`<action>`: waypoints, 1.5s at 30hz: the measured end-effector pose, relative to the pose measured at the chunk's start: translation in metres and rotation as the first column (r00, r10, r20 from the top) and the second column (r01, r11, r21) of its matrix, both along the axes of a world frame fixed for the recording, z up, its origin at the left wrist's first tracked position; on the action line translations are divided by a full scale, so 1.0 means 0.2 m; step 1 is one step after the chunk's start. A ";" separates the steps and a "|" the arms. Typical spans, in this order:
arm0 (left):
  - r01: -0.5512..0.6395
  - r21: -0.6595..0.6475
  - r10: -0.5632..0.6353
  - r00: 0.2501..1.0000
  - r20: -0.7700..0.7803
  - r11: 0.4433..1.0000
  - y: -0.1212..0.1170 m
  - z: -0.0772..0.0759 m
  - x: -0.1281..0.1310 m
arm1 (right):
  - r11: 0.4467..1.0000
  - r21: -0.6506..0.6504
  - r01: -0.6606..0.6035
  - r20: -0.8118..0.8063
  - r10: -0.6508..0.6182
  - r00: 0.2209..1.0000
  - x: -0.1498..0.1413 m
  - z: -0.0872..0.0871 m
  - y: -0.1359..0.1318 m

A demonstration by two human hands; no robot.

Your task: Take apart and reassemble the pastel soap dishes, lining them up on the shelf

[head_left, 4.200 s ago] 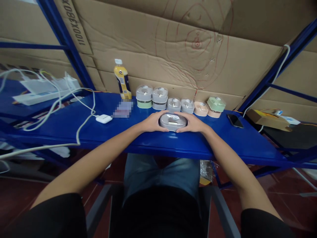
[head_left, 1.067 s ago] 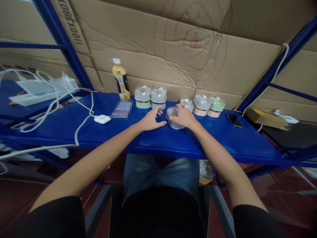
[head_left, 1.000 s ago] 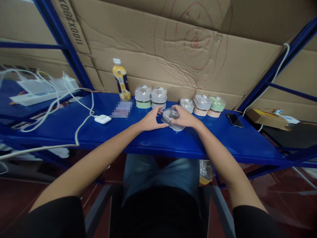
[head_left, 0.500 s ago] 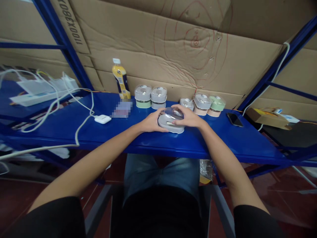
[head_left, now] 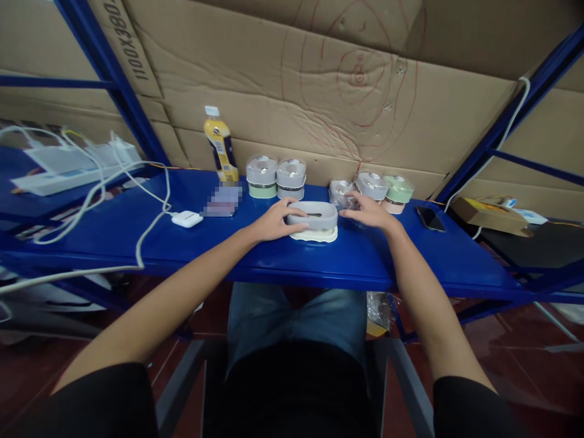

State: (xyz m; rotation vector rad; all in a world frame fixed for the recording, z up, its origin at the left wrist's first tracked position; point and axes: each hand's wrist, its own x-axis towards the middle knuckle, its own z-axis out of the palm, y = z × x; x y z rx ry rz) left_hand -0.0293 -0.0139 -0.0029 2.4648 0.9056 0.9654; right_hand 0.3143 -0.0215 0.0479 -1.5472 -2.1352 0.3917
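Observation:
My left hand [head_left: 272, 222] grips the left end of a grey oval container [head_left: 312, 215] that rests on a cream base [head_left: 316, 235] on the blue shelf [head_left: 255, 255]. The container's top is uncovered. My right hand [head_left: 370, 210] is off to its right, with the fingers reaching toward a small grey container [head_left: 338, 191] in the back row. They seem to hold a clear lid [head_left: 347, 201], which shows only faintly.
Along the cardboard wall stand two stacked grey-and-green containers [head_left: 261, 176] [head_left: 291, 177], a grey-on-pink one [head_left: 370, 185], a green one [head_left: 398, 190] and a yellow bottle [head_left: 219, 146]. A white charger [head_left: 187, 219] with cables lies to the left and a phone [head_left: 429, 219] to the right.
The grey container has been drawn toward me from the back row. My right hand has lifted its clear lid off and moved to the right. My left hand stays on the container.

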 end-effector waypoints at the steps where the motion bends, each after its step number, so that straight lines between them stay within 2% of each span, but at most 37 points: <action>1: -0.027 0.007 0.027 1.000 0.013 1.000 0.01 0.00 -0.01 | 1.000 -0.010 0.012 0.013 -0.012 1.000 0.01 0.00 0.00; 4: -0.118 0.016 0.117 0.993 0.025 0.993 0.04 0.00 -0.05 | 0.999 -0.049 -0.003 0.058 0.005 0.998 0.02 0.01 0.01; 8: -0.205 -0.014 0.205 0.979 0.007 0.979 0.08 -0.01 -0.08 | 0.990 -0.107 -0.096 0.077 0.104 0.992 0.02 -0.01 0.01; 15: -0.216 -0.002 0.216 0.976 -0.013 0.976 0.13 -0.02 -0.10 | 0.977 -0.151 -0.151 0.079 0.164 0.983 0.02 -0.01 0.01; 21: -0.181 0.047 0.181 0.983 0.012 0.982 0.08 0.01 -0.08 | 0.982 -0.134 -0.134 0.084 0.146 0.986 0.01 -0.01 0.01; 24: -0.105 0.076 0.101 0.993 0.063 0.992 0.02 0.02 -0.03 | 0.993 -0.091 -0.074 0.077 0.081 0.994 0.02 0.00 0.01; 27: 0.021 0.085 -0.025 0.999 0.042 0.996 -0.03 0.03 0.04 | 0.999 0.015 -0.035 -0.012 0.035 0.999 0.04 0.03 0.01; 29: 0.073 0.073 -0.074 0.997 0.011 0.995 -0.05 0.03 0.08 | 0.991 0.125 -0.038 -0.092 0.050 0.995 0.04 0.04 0.00; 32: 0.082 0.050 -0.081 0.997 -0.019 0.995 -0.04 0.02 0.12 | 0.969 0.207 -0.135 -0.125 0.163 0.979 0.00 0.06 -0.02; 36: 0.018 0.013 -0.018 1.000 -0.019 1.000 -0.03 0.00 0.13 | 0.932 0.137 -0.335 -0.063 0.346 0.936 -0.10 0.05 -0.05; 38: -0.007 -0.006 0.007 1.000 0.017 1.000 -0.03 -0.01 0.13 | 0.916 0.133 -0.378 -0.037 0.386 0.922 -0.16 0.04 -0.06; 42: 0.007 -0.016 -0.005 0.990 0.138 1.000 -0.03 -0.03 0.13 | 0.879 0.206 -0.430 0.000 0.440 0.898 -0.22 0.02 -0.05; 45: 0.022 -0.034 -0.016 0.987 0.158 0.999 -0.02 -0.04 0.13 | 0.854 0.235 -0.464 0.024 0.472 0.881 -0.25 -0.01 -0.02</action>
